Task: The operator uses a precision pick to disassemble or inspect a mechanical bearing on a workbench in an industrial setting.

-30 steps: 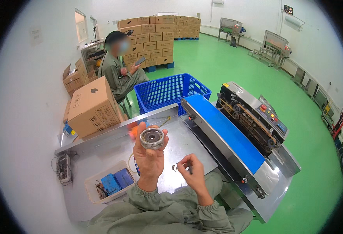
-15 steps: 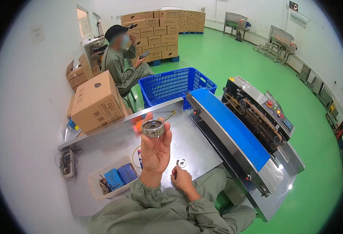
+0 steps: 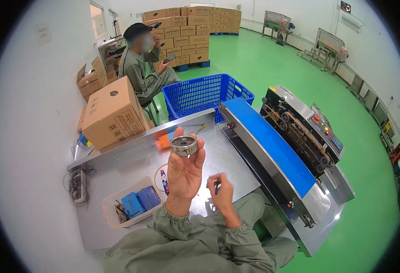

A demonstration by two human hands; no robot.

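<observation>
Seemingly a holding step: left hand [image 3: 187, 179] fingers pinch a ring [image 3: 184, 146], right hand [image 3: 224, 194] fingers a dark piece [image 3: 217, 185] (blurred); next likely needs steadiness.

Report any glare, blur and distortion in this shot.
Head view: pale sheen on the steel table; head view: the right hand's fingers look smeared, the metal ring in the left hand sharper; head view: black corners, and the right wall's base bows, as fisheye lenses do.
</observation>
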